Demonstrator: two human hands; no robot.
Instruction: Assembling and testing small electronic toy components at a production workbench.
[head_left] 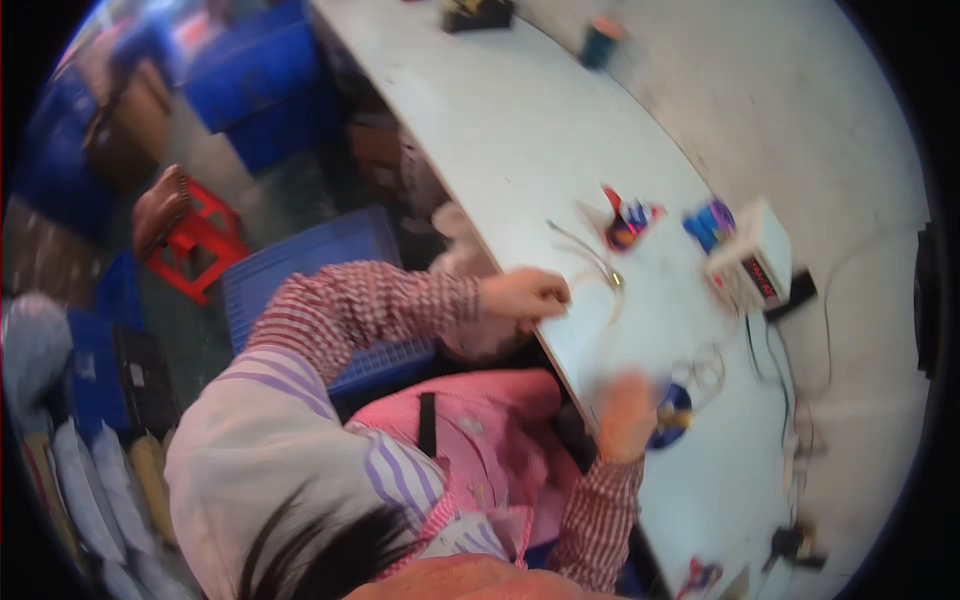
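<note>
The right hand (628, 415) lies on the white table (520, 130) near its edge, blurred; whether it is open or gripping anything cannot be told. Just beside it sits a dark blue disc (672, 412), with a loop of thin wire (706, 368) close by. The left hand (523, 296) rests at the table edge, fingers curled and pinched on the end of a pale cable (590, 262) that arcs across the surface. Beyond the cable are a red-and-blue clip bundle (628, 218), a blue bundle (708, 222) and a white meter box (752, 255). A blue crate (300, 262) stands on the floor.
</note>
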